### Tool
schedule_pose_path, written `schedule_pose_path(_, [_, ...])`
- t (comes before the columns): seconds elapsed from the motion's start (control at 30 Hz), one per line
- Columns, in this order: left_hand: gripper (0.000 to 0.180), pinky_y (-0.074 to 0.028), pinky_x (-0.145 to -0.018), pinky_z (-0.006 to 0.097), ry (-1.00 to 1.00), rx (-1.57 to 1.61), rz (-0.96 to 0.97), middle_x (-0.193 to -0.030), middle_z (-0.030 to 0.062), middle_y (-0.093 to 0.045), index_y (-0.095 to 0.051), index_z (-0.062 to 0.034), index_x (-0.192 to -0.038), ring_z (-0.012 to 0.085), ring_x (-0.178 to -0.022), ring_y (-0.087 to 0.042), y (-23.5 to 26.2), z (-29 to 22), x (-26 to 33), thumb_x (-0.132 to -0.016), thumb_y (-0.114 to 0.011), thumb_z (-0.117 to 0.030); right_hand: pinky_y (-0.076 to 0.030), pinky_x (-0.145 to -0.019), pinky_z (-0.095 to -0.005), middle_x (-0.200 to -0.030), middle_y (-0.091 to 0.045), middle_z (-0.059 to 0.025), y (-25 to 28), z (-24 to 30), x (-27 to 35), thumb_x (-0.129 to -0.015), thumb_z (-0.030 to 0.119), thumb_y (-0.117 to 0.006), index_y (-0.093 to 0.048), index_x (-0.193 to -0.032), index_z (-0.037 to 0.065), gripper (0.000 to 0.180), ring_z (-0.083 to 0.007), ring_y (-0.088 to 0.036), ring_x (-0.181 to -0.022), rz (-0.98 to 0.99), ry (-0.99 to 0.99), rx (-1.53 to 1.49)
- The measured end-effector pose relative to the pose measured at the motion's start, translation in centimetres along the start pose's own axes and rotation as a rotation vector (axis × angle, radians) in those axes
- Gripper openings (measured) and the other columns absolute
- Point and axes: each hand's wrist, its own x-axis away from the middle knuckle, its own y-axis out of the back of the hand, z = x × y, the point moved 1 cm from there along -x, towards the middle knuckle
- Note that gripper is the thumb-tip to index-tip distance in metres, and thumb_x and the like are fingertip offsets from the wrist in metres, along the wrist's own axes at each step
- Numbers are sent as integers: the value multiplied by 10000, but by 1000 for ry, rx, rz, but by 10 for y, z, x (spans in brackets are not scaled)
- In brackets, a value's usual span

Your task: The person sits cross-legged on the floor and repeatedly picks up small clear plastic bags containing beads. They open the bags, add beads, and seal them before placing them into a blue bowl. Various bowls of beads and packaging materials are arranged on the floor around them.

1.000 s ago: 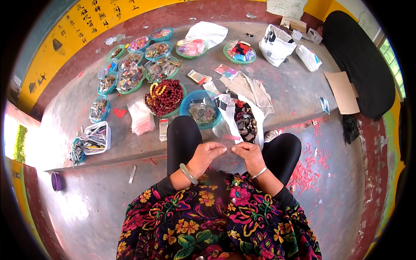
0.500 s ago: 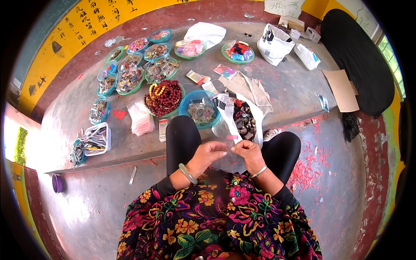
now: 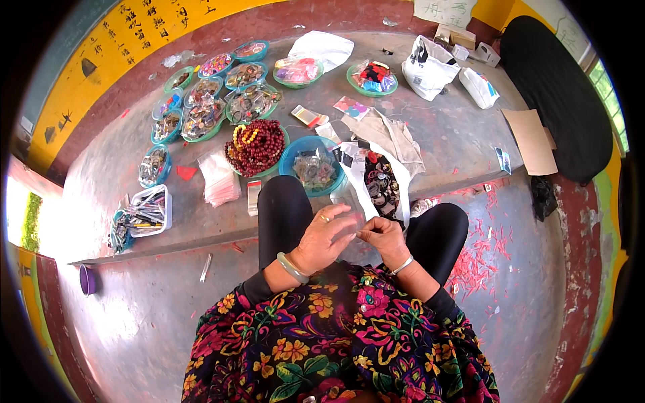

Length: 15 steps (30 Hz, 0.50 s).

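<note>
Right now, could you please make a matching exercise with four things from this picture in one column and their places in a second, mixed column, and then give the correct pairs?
Things:
1. pile of dark red round beads
2. small purple cup
3. flat brown cardboard sheet
4. clear plastic box of pens and tools

Places:
A. far right, beside the big black cushion
B. in a green dish, just left of the blue bowl
C. on the lower floor, far left
D. at the left end of the step, near its edge

Pairs: 1-B, 2-C, 3-A, 4-D
</note>
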Motion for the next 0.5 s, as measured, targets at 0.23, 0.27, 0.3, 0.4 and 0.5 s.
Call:
schedule_pose_path(0.23, [164,-483,-762,316,102,136,30,-1075,124,-559,-595,-37,-921,244,-910,-582,-9,13,10,-764,-642,-32,-391,-545,-201,-645,-565,16,2,-15,-5,-719,47,-726,-608,-679,-5,135,-41,-466,-601,4,28,25])
schedule_pose_path(0.27, [142,-488,-737,289,144,194,41,-1054,118,-569,-598,-32,-913,208,-875,-594,-9,12,9,-775,-633,-21,-393,-547,-201,-649,-566,16,2,-17,-5,-718,51,-728,-608,-680,-6,139,-42,-469,-606,5,20,50])
schedule_pose_path(0.3, [120,-493,-711,262,185,251,51,-1034,112,-579,-601,-26,-904,173,-841,-606,-10,12,9,-787,-624,-9,-396,-550,-202,-653,-568,15,2,-18,-6,-718,56,-731,-607,-682,-7,144,-42,-473,-610,5,13,75])
schedule_pose_path(0.4, [61,-482,-661,228,318,382,55,-918,62,-601,-596,-16,-882,96,-763,-582,-13,18,12,-822,-605,-25,-448,-542,-201,-657,-561,0,0,-14,-5,-769,58,-687,-590,-727,-10,126,-51,-510,-596,42,71,107])
schedule_pose_path(0.5, [49,-459,-593,201,475,391,7,-809,20,-601,-590,-8,-877,57,-692,-550,-13,25,17,-848,-593,-48,-451,-534,-200,-668,-570,0,-3,-10,-5,-765,63,-692,-603,-756,-11,116,-57,-521,-592,4,107,131])
